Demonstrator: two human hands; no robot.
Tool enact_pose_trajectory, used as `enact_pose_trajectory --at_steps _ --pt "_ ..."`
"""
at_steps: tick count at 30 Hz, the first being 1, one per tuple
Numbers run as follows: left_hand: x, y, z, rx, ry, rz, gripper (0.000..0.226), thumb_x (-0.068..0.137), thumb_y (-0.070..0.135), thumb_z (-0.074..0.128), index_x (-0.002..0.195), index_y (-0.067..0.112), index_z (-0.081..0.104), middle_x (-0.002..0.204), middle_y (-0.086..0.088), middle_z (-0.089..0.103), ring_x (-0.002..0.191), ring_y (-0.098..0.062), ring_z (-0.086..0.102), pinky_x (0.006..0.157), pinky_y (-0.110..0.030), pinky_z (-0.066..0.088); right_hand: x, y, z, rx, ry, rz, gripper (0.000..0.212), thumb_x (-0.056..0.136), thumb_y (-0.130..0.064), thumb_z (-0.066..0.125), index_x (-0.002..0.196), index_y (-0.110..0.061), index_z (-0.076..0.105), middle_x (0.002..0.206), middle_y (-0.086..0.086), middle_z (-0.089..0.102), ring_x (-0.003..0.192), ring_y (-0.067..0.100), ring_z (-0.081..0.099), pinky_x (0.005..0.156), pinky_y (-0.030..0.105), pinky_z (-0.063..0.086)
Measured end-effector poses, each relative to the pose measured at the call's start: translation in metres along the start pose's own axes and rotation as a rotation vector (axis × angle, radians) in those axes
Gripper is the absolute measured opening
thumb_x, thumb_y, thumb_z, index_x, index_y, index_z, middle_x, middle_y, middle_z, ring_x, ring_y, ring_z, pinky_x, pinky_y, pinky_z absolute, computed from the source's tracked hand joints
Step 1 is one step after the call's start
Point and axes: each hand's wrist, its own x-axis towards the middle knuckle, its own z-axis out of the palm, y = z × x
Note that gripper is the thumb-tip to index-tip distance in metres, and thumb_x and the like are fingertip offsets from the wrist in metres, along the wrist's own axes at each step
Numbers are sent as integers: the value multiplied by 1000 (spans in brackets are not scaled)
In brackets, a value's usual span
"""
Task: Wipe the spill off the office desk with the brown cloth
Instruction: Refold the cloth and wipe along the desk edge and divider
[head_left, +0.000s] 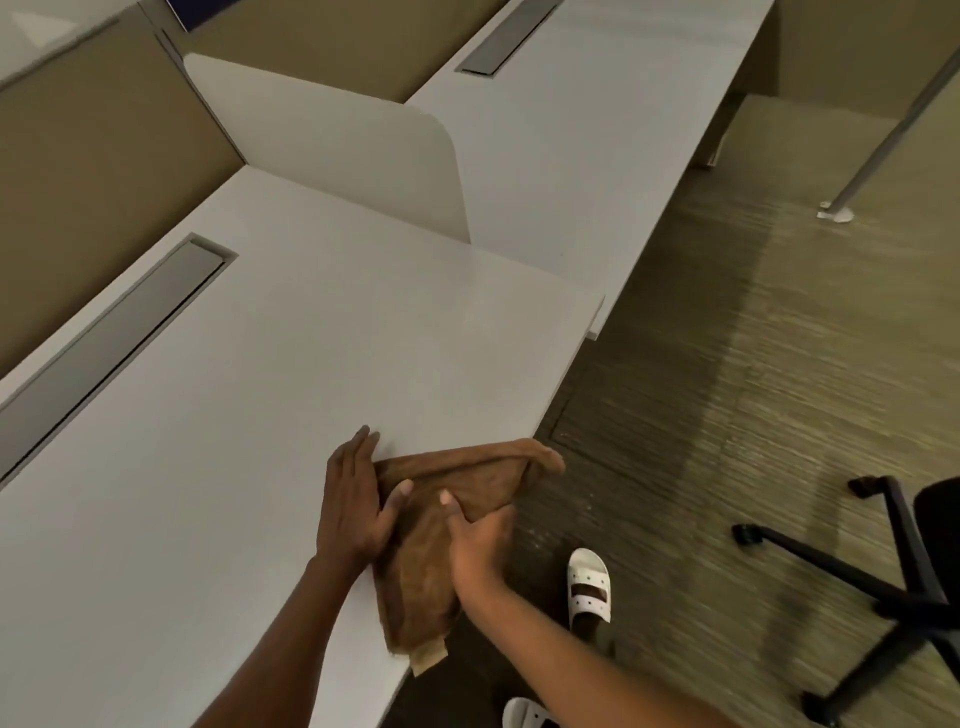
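Observation:
The brown cloth (467, 483) lies crumpled on the front edge of the white office desk (249, 395), with one corner hanging over the edge. My left hand (353, 499) rests flat on the desk, its fingers extended, its thumb touching the cloth's left side. My right hand (475, 540) comes from the right and presses on the cloth, thumb on top and fingers curled over the edge. No spill shows on the desk surface.
A grey cable slot (109, 338) runs along the desk's back left. A white divider panel (332, 145) separates a second desk (571, 135) beyond. An office chair base (883, 587) stands on the carpet at right. White sandals (588, 587) are below.

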Motion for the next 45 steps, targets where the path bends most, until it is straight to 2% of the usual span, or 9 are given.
enact_pose_trajectory --at_steps 6,9,18,22,24,27,30,33,45 --pt "1 0 -3 -18 -20 -15 84 83 75 26 146 18 29 152 -4 33 141 -23 25 113 -49 29 6 5 4 84 24 -22 69 81 -40 71 135 -17 36 124 -2 53 114 16 56 101 33 45" --pt "1 1 -3 -31 -22 -34 83 83 74 26 146 20 29 152 -2 33 141 -21 24 112 -42 28 8 4 2 94 24 -46 67 83 -38 70 136 -16 36 123 -2 54 111 14 56 99 30 47" --pt "3 1 -3 10 -36 -43 79 87 67 28 146 15 28 152 -7 34 140 -23 25 112 -47 30 49 -36 -10 60 90 -91 56 86 -36 67 129 -12 40 115 -1 55 99 10 56 88 17 45" --pt "4 2 -2 42 -48 -46 84 86 72 23 146 14 29 151 -7 34 140 -24 26 111 -45 30 80 -61 -12 28 122 -84 76 78 -55 64 134 -9 39 122 4 55 109 19 56 102 36 46" --pt "5 3 -2 53 -53 -58 84 86 72 23 147 14 29 152 -7 34 140 -24 26 111 -44 29 87 -65 -10 -18 136 -70 87 75 -64 58 138 -8 37 127 7 53 114 22 54 106 38 43" --pt "5 4 -1 77 -64 -86 84 86 72 22 147 15 29 152 -6 33 140 -25 26 112 -47 30 93 -68 -10 -181 213 -72 78 82 -52 62 136 -3 35 128 12 48 113 24 51 98 27 39" --pt "4 7 -2 102 -73 -91 85 86 72 20 146 13 30 152 -7 34 140 -26 26 112 -49 30 100 -76 -13 -355 326 -90 67 85 -53 58 126 -3 42 123 15 51 106 25 51 88 32 45" --pt "5 7 -1 124 -85 -110 85 87 72 18 147 12 30 152 -7 34 141 -26 25 113 -50 29 114 -92 -16 -415 385 -108 58 90 -52 50 123 -4 45 123 17 51 107 27 50 83 31 40" --pt "9 2 0 181 -109 -56 79 94 60 22 143 1 36 149 -13 39 138 -32 30 113 -43 25 217 -180 -40 -496 519 -106 63 94 -51 43 126 3 43 128 25 49 112 38 49 93 45 42"
